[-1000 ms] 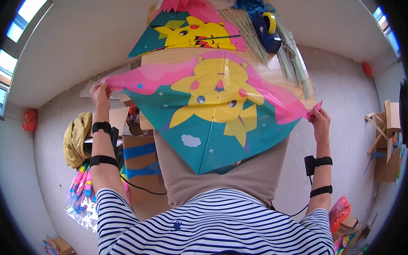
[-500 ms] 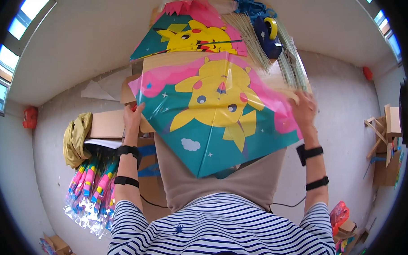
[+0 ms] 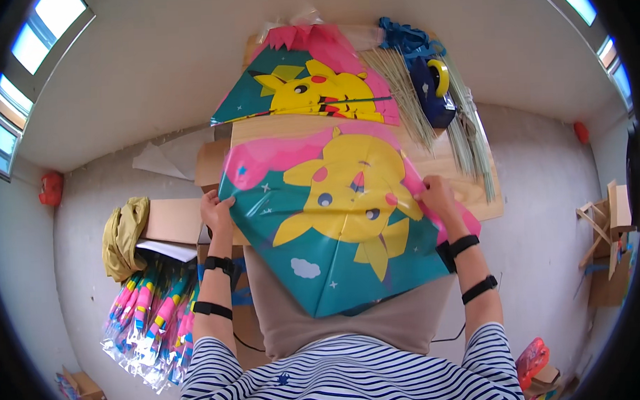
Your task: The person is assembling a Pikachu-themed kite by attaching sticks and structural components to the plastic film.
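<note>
Now the left hand point(image 3: 218, 210) and right hand point(image 3: 436, 194) are much closer together; a second ago they were spread wide, pinching opposite corners and pulling the kite sail point(image 3: 335, 220) out between them. The sail lies between the hands, yellow cartoon creature upside down, lower tip over the lap, pink upper side above the near end of the wooden surface point(image 3: 449, 164).

Left hand: half curled, thumb against the sail's left edge; cannot tell how firmly it grips. That corner, drawn to a long point before, now rounds over.

Right hand: was blurred in motion half a second ago, now sharper and further in, thumb and fingers bunched closed on the sail's edge. Pink corner hangs loose beside the right wrist.

Unchanged: folded second sail point(image 3: 330, 90) beyond both hands; thin sticks point(image 3: 401, 98) and tape dispenser point(image 3: 429, 101) ahead of the right hand.

Near side of the left hand: wrapped colourful bundles point(image 3: 151, 312), partly behind the forearm earlier, show more fully.
</note>
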Available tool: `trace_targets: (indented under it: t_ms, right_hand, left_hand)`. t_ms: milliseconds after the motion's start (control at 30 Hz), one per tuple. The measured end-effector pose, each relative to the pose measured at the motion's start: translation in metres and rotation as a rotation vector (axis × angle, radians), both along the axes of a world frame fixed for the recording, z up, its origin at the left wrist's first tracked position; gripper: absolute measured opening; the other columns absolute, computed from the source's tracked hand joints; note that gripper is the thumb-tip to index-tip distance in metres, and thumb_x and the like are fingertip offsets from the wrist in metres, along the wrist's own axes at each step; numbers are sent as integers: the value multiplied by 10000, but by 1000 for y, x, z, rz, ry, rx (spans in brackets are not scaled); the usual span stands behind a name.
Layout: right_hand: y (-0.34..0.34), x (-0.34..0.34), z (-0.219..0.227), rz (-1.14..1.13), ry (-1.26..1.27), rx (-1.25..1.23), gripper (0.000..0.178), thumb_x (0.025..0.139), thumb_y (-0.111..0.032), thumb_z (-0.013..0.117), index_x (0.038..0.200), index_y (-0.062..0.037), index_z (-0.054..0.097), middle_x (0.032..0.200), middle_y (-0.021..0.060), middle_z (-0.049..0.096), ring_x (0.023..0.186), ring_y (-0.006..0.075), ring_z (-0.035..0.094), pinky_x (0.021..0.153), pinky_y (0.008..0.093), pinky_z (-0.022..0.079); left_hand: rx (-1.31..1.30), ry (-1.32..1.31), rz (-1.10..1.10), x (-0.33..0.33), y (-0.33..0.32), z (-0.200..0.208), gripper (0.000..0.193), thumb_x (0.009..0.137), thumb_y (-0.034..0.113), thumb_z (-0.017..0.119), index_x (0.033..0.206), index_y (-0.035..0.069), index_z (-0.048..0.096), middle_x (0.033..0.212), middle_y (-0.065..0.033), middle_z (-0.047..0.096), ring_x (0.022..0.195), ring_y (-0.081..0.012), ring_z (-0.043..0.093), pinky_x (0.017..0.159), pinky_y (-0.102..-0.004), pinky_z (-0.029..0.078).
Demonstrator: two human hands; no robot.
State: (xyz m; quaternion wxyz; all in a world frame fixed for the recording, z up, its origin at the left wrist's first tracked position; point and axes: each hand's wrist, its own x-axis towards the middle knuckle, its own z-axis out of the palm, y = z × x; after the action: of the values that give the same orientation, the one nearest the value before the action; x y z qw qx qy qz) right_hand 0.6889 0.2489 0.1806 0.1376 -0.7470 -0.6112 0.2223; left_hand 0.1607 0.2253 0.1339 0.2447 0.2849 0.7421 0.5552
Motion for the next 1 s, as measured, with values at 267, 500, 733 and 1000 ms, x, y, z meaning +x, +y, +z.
trace_targets:
  t_ms: [267, 500, 733, 1000]
  right_hand:
    - [-28, -12, 27, -3, 296, 237, 245, 695, -34, 784, 781, 17, 561, 649, 138, 553, 626, 236, 556, 607, 361, 451]
    - [-69, -45, 37, -218, 620, 284, 211, 757, -26, 749, 815, -1, 548, 654, 43, 513, 620, 145, 512, 577, 312, 445]
    - [-71, -78, -10, -453, 654, 210, 245, 773, -114, 775, 867, 24, 597, 791, 77, 598, 728, 171, 564, 654, 338, 483]
    - [-59, -105, -13, -579, 802, 160, 206, 798, -95, 743, 890, 43, 620, 778, 88, 639, 728, 168, 590, 667, 332, 488]
  left_hand:
    - [365, 297, -79, 14, 56, 92, 366, 750, -96, 665, 1105, -17, 622, 913, -49, 631, 839, -139, 600, 779, -268, 500]
    - [611, 541, -235, 45, 154, 204, 369, 807, -89, 645, 1161, 15, 642, 983, -59, 656, 900, -139, 604, 829, -264, 498]
    - [338, 876, -374, 76, 238, 204, 479, 810, 35, 711, 1274, 87, 604, 1205, -147, 631, 1111, -279, 612, 944, -376, 497]
    - [181, 1388, -937, 151, 82, 163, 602, 806, 244, 759, 1360, 106, 569, 1503, -165, 414, 1418, -332, 361, 1141, -609, 226]
